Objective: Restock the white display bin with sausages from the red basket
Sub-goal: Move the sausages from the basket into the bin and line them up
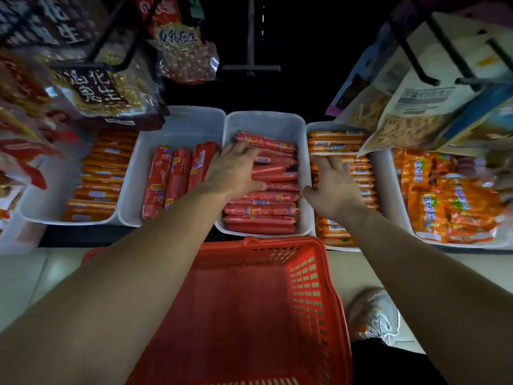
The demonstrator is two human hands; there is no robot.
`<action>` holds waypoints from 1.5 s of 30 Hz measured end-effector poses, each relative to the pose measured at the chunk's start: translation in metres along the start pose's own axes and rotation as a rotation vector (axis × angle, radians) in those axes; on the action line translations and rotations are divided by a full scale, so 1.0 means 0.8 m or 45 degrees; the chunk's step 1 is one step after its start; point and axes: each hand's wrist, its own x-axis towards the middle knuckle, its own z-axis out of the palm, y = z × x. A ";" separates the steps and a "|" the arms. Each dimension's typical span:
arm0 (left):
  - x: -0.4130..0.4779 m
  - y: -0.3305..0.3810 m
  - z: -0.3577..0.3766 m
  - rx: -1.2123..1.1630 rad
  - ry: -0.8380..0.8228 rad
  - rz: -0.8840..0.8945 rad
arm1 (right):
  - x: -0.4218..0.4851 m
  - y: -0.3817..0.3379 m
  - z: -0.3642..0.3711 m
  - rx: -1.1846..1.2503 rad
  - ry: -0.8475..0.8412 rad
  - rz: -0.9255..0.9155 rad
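1. Pressing flat on the red sausages [263, 211], the left hand [236, 170] is seen inside the white display bin [266, 120]; its fingers [251, 154] are spread wide, holding nothing, probably to level the stack.
2. The right hand [334, 187] is laid just right of that bin, over its rim and the neighbouring orange sausages [337, 141]; fingers open, nothing gripped, likely steadying the bin.
3. The red basket [249, 301], directly in front of the bin, appears emptied.
4. Restocking is judged nearly complete; only tidying seems left.
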 end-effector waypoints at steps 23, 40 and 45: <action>-0.070 -0.102 0.024 -0.240 0.174 -0.084 | 0.041 -0.095 0.083 -0.665 -0.174 -0.454; -0.066 -0.115 0.033 -0.456 0.168 -0.089 | 0.053 -0.067 0.084 -0.510 -0.439 -0.445; -0.069 -0.110 0.031 -0.468 0.149 -0.083 | 0.075 -0.062 0.085 -0.549 -0.350 -0.442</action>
